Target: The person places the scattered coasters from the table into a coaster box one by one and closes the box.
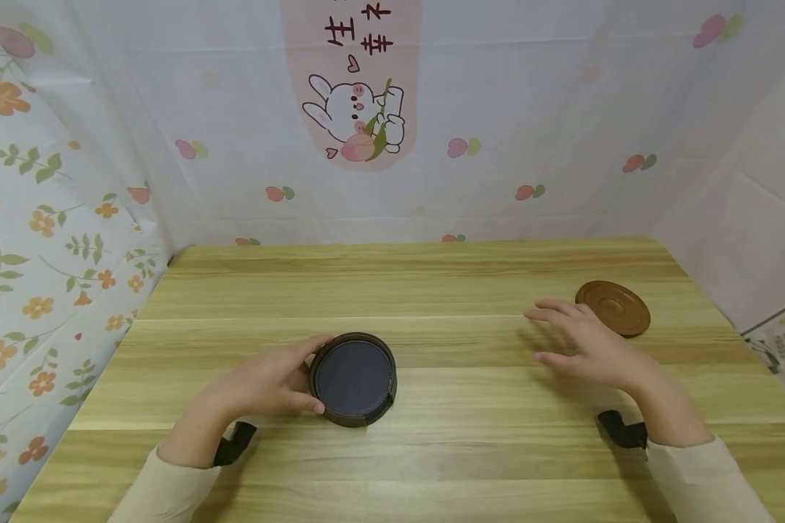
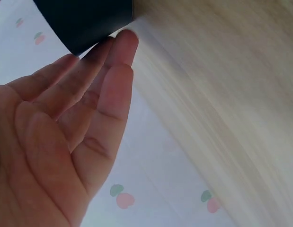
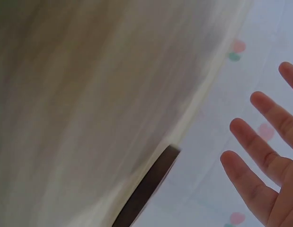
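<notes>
A round, dark coaster holder [image 1: 381,415] stands on the wooden table left of centre, with a dark blue stitched coaster [image 1: 355,378] inside it. My left hand [image 1: 258,385] holds its left side, thumb at the front and fingers toward the back. In the left wrist view, fingertips [image 2: 126,40] meet the holder's dark wall [image 2: 89,21]. Off to the right, my right hand [image 1: 598,352] hovers over the table with fingers spread and nothing in them. Just beyond it lies a brown round disc [image 1: 628,312] with raised rings; its thick edge [image 3: 146,187] shows in the right wrist view.
The wooden table [image 1: 458,450] ends at a white curtain [image 1: 497,94] printed with fruit and a rabbit. A flowered sheet [image 1: 46,240] hangs at the left. Both wrists wear black mounts. Bare wood lies between the two hands.
</notes>
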### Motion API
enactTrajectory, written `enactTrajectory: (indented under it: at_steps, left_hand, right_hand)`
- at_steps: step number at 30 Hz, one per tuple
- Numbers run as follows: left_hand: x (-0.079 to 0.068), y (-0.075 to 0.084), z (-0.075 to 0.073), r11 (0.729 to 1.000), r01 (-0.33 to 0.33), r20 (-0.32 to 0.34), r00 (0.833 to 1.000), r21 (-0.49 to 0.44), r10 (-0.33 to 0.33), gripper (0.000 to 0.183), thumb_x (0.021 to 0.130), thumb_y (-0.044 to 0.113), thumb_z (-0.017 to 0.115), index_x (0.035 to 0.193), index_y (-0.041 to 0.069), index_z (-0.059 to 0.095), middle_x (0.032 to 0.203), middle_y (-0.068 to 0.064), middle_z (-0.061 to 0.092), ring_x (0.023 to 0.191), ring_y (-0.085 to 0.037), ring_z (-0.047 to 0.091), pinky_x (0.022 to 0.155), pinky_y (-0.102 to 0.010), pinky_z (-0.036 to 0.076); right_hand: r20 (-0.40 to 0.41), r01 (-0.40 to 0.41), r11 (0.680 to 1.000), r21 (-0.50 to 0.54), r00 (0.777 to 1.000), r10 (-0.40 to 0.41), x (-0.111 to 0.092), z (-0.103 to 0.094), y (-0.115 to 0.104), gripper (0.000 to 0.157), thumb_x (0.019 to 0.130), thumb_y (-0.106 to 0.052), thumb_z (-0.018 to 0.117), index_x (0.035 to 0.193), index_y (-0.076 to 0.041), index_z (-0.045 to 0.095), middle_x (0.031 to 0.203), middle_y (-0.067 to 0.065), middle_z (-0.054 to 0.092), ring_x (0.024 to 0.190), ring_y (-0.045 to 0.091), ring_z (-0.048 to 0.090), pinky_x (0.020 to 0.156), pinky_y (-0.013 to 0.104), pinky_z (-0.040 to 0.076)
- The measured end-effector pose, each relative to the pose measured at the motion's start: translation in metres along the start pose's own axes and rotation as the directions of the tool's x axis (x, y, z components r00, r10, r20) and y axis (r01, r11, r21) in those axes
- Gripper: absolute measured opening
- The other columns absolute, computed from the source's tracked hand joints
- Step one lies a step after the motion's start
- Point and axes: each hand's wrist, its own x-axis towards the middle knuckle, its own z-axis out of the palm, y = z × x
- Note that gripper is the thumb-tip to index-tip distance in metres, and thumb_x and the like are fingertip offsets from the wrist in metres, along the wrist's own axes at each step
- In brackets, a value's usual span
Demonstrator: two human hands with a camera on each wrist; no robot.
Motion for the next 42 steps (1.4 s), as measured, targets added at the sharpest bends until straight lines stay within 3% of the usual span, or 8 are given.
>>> enactTrajectory:
  at_steps: [4, 8, 11, 14, 23, 31, 35, 42]
  left_hand:
    - [0.002, -0.001, -0.002, 1.000, -0.028, 0.006, 1.000, -0.005, 0.028, 0.101, 0.078, 0.045, 0.082, 0.154, 0.003, 0.032, 0.150, -0.015, 0.047, 0.131, -0.031, 0.053, 0.110, -0.053, 0.041]
    - [0.006, -0.003, -0.004, 0.999, -0.042, 0.018, 0.999, -0.015, 0.042, 0.101, 0.076, 0.046, 0.084, 0.152, 0.003, 0.034, 0.147, -0.016, 0.049, 0.122, -0.029, 0.058, 0.106, -0.052, 0.045]
    - [0.009, -0.003, -0.004, 1.000, -0.026, 0.027, 0.999, -0.017, 0.027, 0.102, 0.074, 0.045, 0.085, 0.152, 0.004, 0.034, 0.147, -0.015, 0.049, 0.121, -0.027, 0.058, 0.105, -0.051, 0.045]
    - [0.010, -0.001, -0.003, 1.000, 0.006, 0.040, 0.999, -0.020, -0.005, 0.103, 0.074, 0.044, 0.086, 0.153, 0.004, 0.033, 0.150, -0.014, 0.046, 0.133, -0.031, 0.051, 0.110, -0.052, 0.042]
    - [0.008, 0.000, -0.002, 1.000, 0.007, 0.049, 0.999, -0.026, -0.006, 0.101, 0.076, 0.043, 0.085, 0.153, 0.005, 0.032, 0.152, -0.014, 0.043, 0.141, -0.033, 0.042, 0.113, -0.054, 0.037]
    - [0.007, 0.000, -0.002, 0.998, 0.026, 0.052, 0.998, -0.057, -0.023, 0.100, 0.077, 0.042, 0.085, 0.153, 0.008, 0.031, 0.152, -0.012, 0.042, 0.140, -0.031, 0.042, 0.114, -0.053, 0.037]
    - [0.005, -0.001, -0.002, 0.998, 0.014, 0.050, 0.999, -0.061, -0.011, 0.099, 0.077, 0.043, 0.083, 0.153, 0.007, 0.031, 0.152, -0.013, 0.042, 0.141, -0.033, 0.042, 0.113, -0.054, 0.037]
    - [0.004, -0.005, 0.000, 0.997, -0.009, 0.039, 0.999, -0.077, 0.012, 0.099, 0.078, 0.044, 0.082, 0.154, 0.009, 0.030, 0.152, -0.013, 0.041, 0.139, -0.033, 0.043, 0.113, -0.055, 0.037]
  right_hand:
    - [-0.034, -0.009, 1.000, -0.008, 0.999, 0.008, -0.009, -0.004, 0.019, 0.057, 0.090, -0.023, 0.074, 0.139, -0.005, 0.053, 0.146, 0.027, 0.043, 0.130, 0.054, 0.035, 0.095, 0.069, 0.033]
    - [-0.070, 0.011, 1.000, 0.014, 0.998, -0.010, -0.011, -0.014, 0.038, 0.056, 0.088, -0.018, 0.075, 0.138, -0.003, 0.053, 0.142, 0.028, 0.045, 0.130, 0.052, 0.037, 0.097, 0.072, 0.028]
    - [-0.110, 0.034, 0.999, -0.028, 0.993, -0.037, -0.012, -0.021, 0.054, 0.055, 0.087, -0.015, 0.077, 0.136, -0.002, 0.055, 0.138, 0.024, 0.050, 0.126, 0.045, 0.044, 0.099, 0.059, 0.034]
    - [-0.125, 0.015, 0.998, -0.066, 0.992, -0.023, -0.014, -0.028, 0.069, 0.056, 0.086, -0.015, 0.078, 0.135, -0.001, 0.055, 0.136, 0.024, 0.051, 0.123, 0.044, 0.047, 0.094, 0.051, 0.038]
    - [-0.047, -0.184, 0.981, -0.057, 0.982, 0.181, -0.016, -0.045, 0.104, 0.070, 0.084, -0.022, 0.081, 0.139, 0.003, 0.048, 0.141, 0.038, 0.039, 0.124, 0.062, 0.035, 0.092, 0.073, 0.032]
    - [0.039, -0.255, 0.961, -0.105, 0.965, 0.260, -0.010, -0.047, 0.121, 0.077, 0.085, -0.033, 0.079, 0.141, 0.007, 0.044, 0.142, 0.042, 0.033, 0.125, 0.065, 0.031, 0.096, 0.078, 0.025]
    - [0.101, -0.284, 0.950, -0.126, 0.949, 0.297, -0.006, -0.048, 0.126, 0.080, 0.086, -0.038, 0.077, 0.143, 0.005, 0.042, 0.144, 0.043, 0.028, 0.124, 0.068, 0.029, 0.094, 0.079, 0.027]
    - [0.150, -0.306, 0.944, -0.127, 0.934, 0.323, -0.002, -0.046, 0.128, 0.085, 0.085, -0.040, 0.077, 0.143, 0.008, 0.039, 0.145, 0.046, 0.021, 0.125, 0.071, 0.022, 0.096, 0.080, 0.019]
